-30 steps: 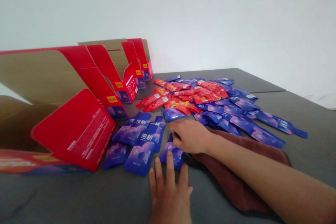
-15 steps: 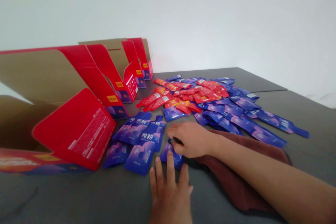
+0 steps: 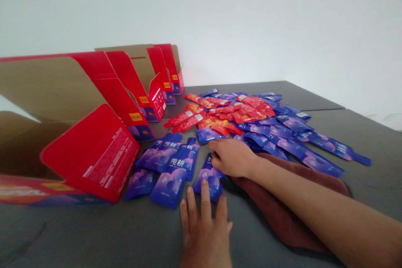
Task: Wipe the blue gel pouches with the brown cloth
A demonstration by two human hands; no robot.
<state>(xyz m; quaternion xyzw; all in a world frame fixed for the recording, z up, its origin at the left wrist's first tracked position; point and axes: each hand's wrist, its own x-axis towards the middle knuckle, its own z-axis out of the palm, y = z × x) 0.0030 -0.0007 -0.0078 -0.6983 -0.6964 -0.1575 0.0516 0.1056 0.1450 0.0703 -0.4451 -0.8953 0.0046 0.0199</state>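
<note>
Two hands at a dark tabletop [image 3: 94, 234]. The left hand [image 3: 205, 230], fingers spread wide and grasping nothing, overlaps the near end of a blue pouch [image 3: 212, 179] with one fingertip. The right hand [image 3: 234, 157], fingers curled, covers the pouch's upper right side; whether it grips cannot be told from here. Left: clustered pouches [image 3: 171, 180] beside open red cartons [image 3: 91, 155]. Beyond: heaped red sachets [image 3: 249, 109]. Right: a brown cloth [image 3: 266, 207].

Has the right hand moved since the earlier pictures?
Yes: the right hand has shifted forward and slightly right, judged against the nearest red box.
</note>
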